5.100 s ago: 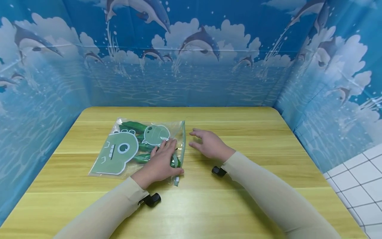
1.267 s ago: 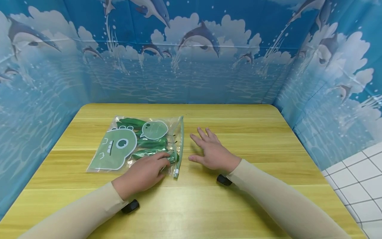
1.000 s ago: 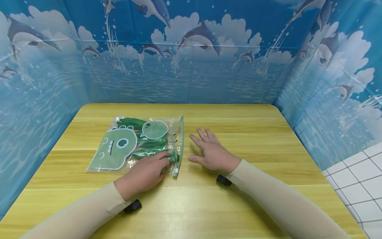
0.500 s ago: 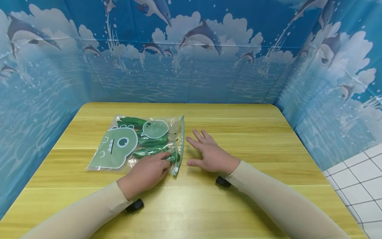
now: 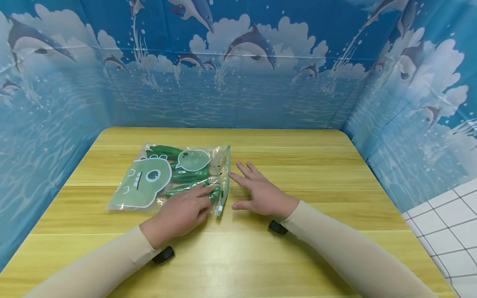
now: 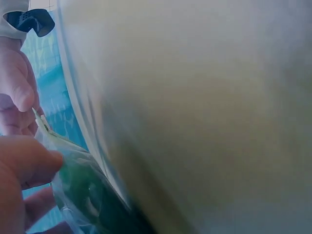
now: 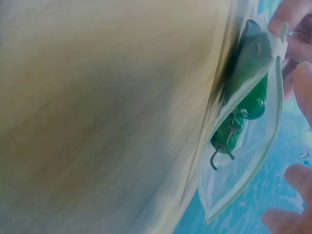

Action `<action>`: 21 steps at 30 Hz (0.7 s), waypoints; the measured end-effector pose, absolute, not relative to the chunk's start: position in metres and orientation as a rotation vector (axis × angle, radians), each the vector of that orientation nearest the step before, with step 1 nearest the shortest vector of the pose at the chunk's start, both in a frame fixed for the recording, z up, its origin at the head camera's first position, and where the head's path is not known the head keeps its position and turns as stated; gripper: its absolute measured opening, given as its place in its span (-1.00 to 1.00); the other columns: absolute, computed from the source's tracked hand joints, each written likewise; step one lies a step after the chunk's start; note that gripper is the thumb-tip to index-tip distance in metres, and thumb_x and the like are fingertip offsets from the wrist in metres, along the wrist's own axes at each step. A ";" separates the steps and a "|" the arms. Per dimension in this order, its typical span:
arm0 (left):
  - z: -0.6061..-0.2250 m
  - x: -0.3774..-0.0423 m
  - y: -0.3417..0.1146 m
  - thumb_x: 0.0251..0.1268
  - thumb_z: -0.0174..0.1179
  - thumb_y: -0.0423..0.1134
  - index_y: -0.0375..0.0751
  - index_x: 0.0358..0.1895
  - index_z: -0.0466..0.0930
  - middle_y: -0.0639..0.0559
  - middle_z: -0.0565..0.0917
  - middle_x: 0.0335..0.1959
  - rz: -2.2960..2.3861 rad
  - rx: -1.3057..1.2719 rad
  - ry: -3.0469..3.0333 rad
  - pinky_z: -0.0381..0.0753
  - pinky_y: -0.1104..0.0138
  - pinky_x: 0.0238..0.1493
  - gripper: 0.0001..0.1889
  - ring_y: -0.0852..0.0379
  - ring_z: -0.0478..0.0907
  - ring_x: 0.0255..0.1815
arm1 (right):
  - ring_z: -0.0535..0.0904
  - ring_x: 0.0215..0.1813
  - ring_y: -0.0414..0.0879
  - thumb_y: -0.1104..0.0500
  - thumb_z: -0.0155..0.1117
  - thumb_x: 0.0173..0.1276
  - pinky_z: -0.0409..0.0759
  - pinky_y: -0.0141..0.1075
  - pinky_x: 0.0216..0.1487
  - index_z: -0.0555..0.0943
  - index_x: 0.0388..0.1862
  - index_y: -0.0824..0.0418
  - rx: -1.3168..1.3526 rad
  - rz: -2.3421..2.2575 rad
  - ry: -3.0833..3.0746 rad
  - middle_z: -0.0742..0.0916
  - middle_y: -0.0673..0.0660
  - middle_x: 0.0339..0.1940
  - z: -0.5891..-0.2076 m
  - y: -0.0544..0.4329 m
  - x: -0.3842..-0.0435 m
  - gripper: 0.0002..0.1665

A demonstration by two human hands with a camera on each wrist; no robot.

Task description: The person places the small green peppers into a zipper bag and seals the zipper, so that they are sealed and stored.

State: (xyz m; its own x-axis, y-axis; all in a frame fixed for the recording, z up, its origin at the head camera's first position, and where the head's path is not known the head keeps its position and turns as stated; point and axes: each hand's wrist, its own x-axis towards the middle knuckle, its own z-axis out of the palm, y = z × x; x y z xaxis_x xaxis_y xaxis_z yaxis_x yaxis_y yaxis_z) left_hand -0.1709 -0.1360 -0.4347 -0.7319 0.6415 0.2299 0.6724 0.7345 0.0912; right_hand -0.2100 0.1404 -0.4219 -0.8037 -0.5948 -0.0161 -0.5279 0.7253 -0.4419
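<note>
A clear slider zip bag with a green cartoon monster print lies on the table, holding several long green peppers. Its mouth faces right and gapes in the right wrist view, where pepper stems show inside. The white slider sits at the near end of the zip strip. My left hand grips the bag's near right corner, over a pepper; its thumb presses the film in the left wrist view. My right hand hovers beside the mouth with fingers spread, holding nothing.
The wooden table has rounded far corners. A blue dolphin-print curtain surrounds it at the back and sides. White tiles show at the right. A black wrist camera is strapped to each wrist.
Since the oldest frame, my left hand has gone from lying flat on the bag to gripping its near corner. My right hand spread its fingers, then moved slightly left toward the mouth.
</note>
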 end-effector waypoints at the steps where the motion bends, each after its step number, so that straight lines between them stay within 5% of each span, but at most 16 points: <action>1: -0.434 -0.171 -0.137 0.47 0.30 -0.16 0.05 -0.21 0.76 -0.02 0.65 0.40 -0.246 -1.053 -2.735 0.63 -0.05 0.35 -0.93 -0.18 0.55 0.47 | -0.27 0.79 0.29 -0.25 0.49 0.34 0.11 0.31 0.65 0.14 0.76 -0.07 -0.915 -0.648 2.767 -0.09 0.05 0.82 -0.422 0.140 -0.210 0.14; 10: -0.428 -0.178 -0.143 0.34 0.40 -0.25 -0.03 -0.36 0.69 0.02 0.79 0.11 -0.330 -1.099 -2.500 0.65 -0.03 0.31 -0.90 -0.13 0.68 0.30 | -0.19 0.80 0.25 -0.22 0.51 0.34 0.21 0.24 0.64 0.16 0.75 -0.10 -0.970 -0.682 2.764 -0.05 0.03 0.82 -0.419 0.137 -0.208 0.12; 21: -0.424 -0.182 -0.148 0.32 0.41 -0.28 -0.10 -0.26 0.70 0.11 0.77 -0.23 -0.418 -1.079 -2.385 0.65 0.10 0.15 -0.94 0.04 0.68 -0.06 | -0.05 0.78 0.25 -0.15 0.52 0.36 0.23 0.22 0.64 0.26 0.71 0.01 -1.089 -0.750 2.794 0.06 0.06 0.80 -0.413 0.131 -0.205 0.04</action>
